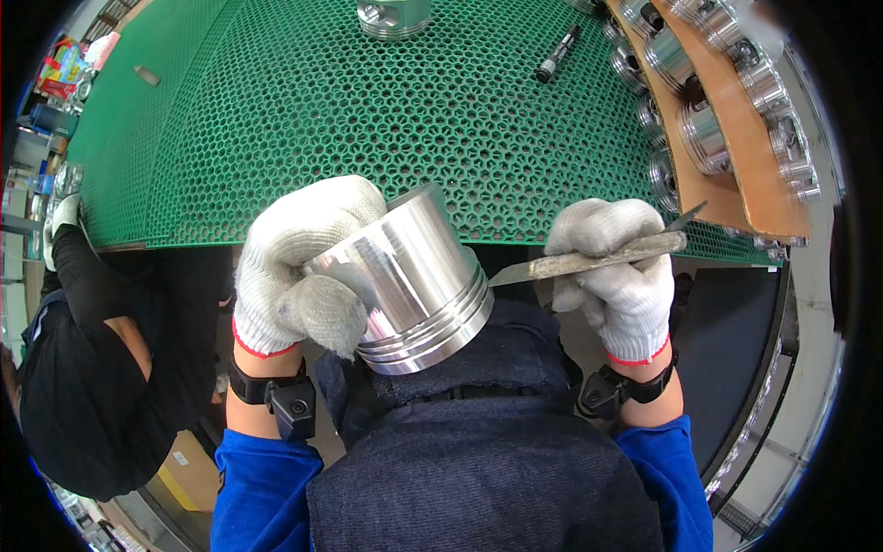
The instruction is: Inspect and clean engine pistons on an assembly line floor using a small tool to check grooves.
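Note:
A shiny metal piston (405,276) is tilted in front of my body, its grooved end down and to the right. My left hand (308,262), in a white knitted glove, grips it from the left side with the thumb across its wall. My right hand (612,276), gloved the same way, is closed round a knife with a worn, wrapped handle (612,255). The knife's blade (511,274) points left, its tip at or very close to the piston's ring grooves; whether it touches I cannot tell.
Green honeycomb matting (395,120) covers the table. Another piston (394,17) stands at the far edge, and a black marker (558,55) lies right of it. Brown cardboard dividers (708,120) separate rows of pistons at right. A co-worker in black (101,368) is at left.

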Tool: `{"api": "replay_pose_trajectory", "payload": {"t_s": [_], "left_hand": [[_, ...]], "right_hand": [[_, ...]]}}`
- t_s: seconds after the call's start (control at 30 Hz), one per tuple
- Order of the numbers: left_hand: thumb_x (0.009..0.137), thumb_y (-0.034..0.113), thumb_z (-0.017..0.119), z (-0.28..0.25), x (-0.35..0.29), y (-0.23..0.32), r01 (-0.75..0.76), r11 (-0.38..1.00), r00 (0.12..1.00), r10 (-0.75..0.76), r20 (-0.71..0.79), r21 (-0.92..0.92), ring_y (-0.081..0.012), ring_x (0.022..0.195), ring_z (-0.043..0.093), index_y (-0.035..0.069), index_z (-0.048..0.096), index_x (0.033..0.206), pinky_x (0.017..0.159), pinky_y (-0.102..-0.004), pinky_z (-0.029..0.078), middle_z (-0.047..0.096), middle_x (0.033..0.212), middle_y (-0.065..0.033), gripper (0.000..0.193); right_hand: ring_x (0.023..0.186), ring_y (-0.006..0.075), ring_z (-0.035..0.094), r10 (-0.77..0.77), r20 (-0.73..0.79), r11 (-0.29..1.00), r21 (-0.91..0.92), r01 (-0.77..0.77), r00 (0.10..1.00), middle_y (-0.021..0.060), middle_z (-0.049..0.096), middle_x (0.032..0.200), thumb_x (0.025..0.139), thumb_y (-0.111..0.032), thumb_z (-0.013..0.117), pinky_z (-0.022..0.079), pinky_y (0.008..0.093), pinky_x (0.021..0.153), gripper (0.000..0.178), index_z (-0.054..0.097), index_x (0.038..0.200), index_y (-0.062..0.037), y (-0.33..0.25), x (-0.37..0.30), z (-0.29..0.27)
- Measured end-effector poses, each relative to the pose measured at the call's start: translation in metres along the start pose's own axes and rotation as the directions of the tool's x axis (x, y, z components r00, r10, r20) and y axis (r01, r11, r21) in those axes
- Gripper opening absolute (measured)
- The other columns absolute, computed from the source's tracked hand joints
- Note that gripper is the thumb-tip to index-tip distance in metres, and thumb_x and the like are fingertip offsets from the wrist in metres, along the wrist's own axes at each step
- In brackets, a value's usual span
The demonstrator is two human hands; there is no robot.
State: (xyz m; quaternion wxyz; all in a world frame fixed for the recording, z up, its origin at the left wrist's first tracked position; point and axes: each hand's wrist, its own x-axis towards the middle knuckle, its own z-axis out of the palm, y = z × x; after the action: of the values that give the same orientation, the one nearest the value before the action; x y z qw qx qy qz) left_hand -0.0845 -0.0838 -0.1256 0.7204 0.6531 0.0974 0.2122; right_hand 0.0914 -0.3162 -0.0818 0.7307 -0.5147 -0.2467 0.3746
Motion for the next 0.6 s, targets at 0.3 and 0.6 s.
{"api": "replay_pose_trajectory", "payload": {"t_s": [0.3, 0.6], "left_hand": [[0.067, 0.052, 0.077, 0.001, 0.039, 0.015, -0.442, 0.884, 0.861, 0.37, 0.349, 0.154, -0.0278, 0.074, 0.061, -0.001, 0.066, 0.086, 0.068, -0.0373, 0.048, 0.063, 0.082, -0.0111, 0.057], [0.081, 0.034, 0.072, -0.102, 0.093, 0.052, 0.033, -0.09, 0.872, 0.49, 0.015, 0.995, -0.0341, 0.076, 0.065, 0.001, 0.068, 0.09, 0.07, -0.0425, 0.053, 0.068, 0.086, -0.0158, 0.034]], "right_hand": [[0.055, 0.0184, 0.067, 0.029, 0.079, 0.995, 0.093, -0.036, 0.996, 0.0247, 0.069, 0.094, 0.075, 0.001, 0.069, 0.039, 0.0183, 0.035, 0.022, 0.061, 0.095, 0.0025, 0.0, 0.01, 0.012], [0.07, 0.014, 0.061, -0.145, -0.324, 0.645, -0.748, -0.159, 0.935, 0.0038, 0.061, 0.078, 0.087, -0.01, 0.06, 0.05, 0.0299, 0.065, 0.04, 0.056, 0.126, -0.0039, -0.02, 0.046, -0.038]]}}
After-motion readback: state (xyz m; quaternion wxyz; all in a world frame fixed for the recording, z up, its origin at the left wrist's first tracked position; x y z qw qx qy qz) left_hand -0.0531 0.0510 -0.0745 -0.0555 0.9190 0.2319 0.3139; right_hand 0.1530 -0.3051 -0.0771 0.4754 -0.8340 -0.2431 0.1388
